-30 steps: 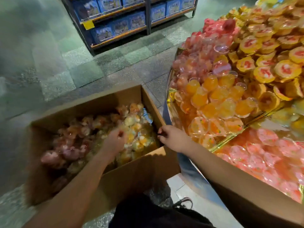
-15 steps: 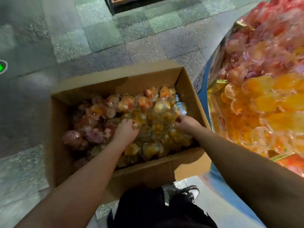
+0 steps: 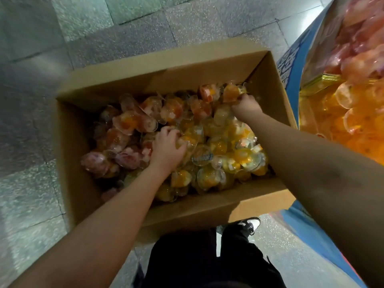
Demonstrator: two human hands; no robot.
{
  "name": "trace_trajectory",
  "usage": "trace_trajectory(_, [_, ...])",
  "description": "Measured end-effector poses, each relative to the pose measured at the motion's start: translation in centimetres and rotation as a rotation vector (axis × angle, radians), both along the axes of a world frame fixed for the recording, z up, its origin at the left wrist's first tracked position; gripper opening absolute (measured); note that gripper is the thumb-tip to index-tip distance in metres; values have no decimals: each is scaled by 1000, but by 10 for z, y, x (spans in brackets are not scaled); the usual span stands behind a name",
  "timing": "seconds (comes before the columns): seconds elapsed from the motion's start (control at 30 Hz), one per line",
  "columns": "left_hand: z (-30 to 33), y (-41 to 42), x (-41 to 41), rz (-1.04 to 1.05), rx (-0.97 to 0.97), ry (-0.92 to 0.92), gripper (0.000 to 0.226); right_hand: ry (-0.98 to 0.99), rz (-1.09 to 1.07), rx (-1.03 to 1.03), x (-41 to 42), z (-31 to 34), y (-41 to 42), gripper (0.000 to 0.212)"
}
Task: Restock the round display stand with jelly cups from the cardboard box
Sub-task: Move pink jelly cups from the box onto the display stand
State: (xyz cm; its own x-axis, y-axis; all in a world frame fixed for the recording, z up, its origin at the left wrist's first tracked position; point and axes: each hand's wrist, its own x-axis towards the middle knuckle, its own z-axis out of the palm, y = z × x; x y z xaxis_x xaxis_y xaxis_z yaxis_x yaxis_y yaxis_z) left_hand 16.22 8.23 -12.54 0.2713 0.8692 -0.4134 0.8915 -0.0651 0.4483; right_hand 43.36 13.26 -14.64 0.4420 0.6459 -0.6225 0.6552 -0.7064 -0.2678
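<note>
Clear jelly cups [image 3: 209,140], orange, yellow and pink, fill the cardboard box [image 3: 187,65] at frame centre. Left hand [image 3: 167,149] curls onto yellow cups; right hand [image 3: 246,107] pinches an orange one. Display stand [image 3: 291,65] upper right holds more.

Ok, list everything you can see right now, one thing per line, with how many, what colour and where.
cardboard box: one, brown, open, on the floor at centre.
jelly cups: too many to count, clear with orange, yellow, red and pinkish filling, heaped in the box.
round display stand: one, blue side with gold trim, right edge, holding pink and orange cups.
floor: grey speckled tiles, all around.
shoe: one, dark and white, below the box.
trousers: black, bottom centre.
left hand: in the box, fingers curled into the cups.
right hand: at the box's far right, gripping cups.
</note>
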Motion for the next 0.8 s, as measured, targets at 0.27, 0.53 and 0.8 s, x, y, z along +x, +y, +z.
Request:
trace_trajectory(0.27, [-15, 56, -10, -77, 166, 273, 58, -60, -82, -32, -4, -32, 27, 84])
trace_trajectory(0.53, [-20, 66, -5, -215, 228, 430, 55, -44, -182, -29, 4, -37, 33, 82])
trace_trajectory(0.8, [-9, 73, 8, -144, 108, 440, 71, 225, -424, 186, -14, 9, -6, 91])
